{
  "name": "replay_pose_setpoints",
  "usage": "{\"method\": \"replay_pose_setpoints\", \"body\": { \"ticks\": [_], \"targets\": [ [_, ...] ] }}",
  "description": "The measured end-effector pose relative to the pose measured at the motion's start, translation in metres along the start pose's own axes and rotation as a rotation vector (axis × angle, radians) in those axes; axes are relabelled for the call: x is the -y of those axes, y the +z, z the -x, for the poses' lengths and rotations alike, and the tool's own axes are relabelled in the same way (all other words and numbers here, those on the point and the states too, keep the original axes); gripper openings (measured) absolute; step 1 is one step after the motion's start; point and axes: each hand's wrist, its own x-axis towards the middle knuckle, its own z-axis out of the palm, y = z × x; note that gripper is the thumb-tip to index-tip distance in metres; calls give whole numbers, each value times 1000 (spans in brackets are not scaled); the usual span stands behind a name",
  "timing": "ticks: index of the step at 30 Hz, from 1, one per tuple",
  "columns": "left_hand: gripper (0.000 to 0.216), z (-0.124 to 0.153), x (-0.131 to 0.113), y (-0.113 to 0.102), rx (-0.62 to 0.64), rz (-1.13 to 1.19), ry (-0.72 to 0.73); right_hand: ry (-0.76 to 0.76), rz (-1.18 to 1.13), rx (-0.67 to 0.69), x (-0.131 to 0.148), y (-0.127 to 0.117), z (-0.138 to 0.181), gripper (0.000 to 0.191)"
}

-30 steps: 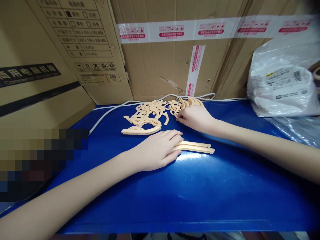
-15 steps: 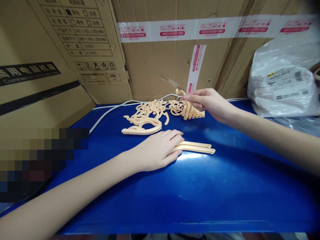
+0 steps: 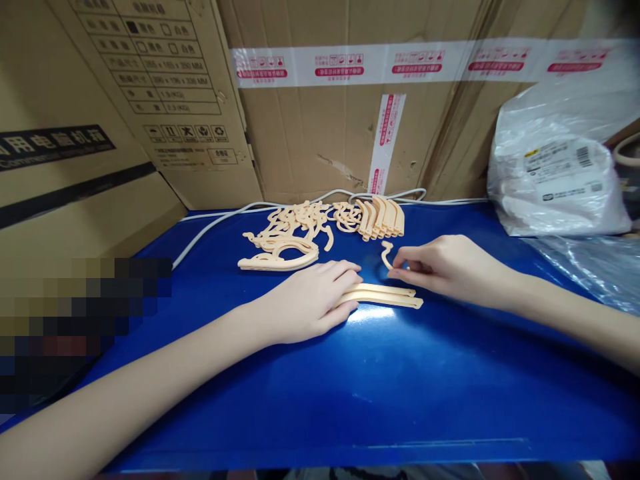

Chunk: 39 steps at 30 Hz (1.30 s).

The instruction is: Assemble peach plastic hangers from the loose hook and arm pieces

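Right hand (image 3: 450, 270) grip: fingertips pinched on a small peach hook piece (image 3: 385, 256), held just above the blue table (image 3: 400, 387), near the far end of the flat strips (image 3: 395, 297). Left hand (image 3: 310, 303) lies flat, fingers pressing those strips onto the table, not curled around them. Pile of peach parts (image 3: 300, 230) and stacked curved pieces (image 3: 383, 217) sit behind, near the cardboard boxes (image 3: 325, 133).

Our blue table (image 3: 380, 387) carries peach plastic pieces (image 3: 320, 230) far centre, two flat strips (image 3: 387, 297) nearer, a white cable (image 3: 215, 223) far left.
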Motion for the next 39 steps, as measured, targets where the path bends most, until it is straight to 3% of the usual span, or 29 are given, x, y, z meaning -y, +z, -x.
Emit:
{"method": "replay_pose_setpoints", "body": {
  "ticks": [5,9,13,18,22,29,34,39],
  "targets": [
    [36,-1,0,1,4,5,0,-46,-12,63,3,2,-1,33],
    [35,-1,0,1,-10,6,2,3,24,-75,1,-7,-14,39],
    [34,0,-1,0,-12,12,4,73,160,-240,-10,-14,-53,34],
    [35,0,0,1,-7,-1,4,169,356,-163,-26,-9,-112,34],
    [34,0,0,1,-8,-5,8,228,376,-124,-28,-2,-138,32],
    [35,1,1,1,-9,-14,7,224,255,-64,-20,-2,-141,39],
    [35,1,1,2,-10,-8,14,221,287,-25,-19,-3,-137,43],
    [35,1,1,2,-17,-7,16,89,82,-29,-22,-5,-136,35]
  ]
}}
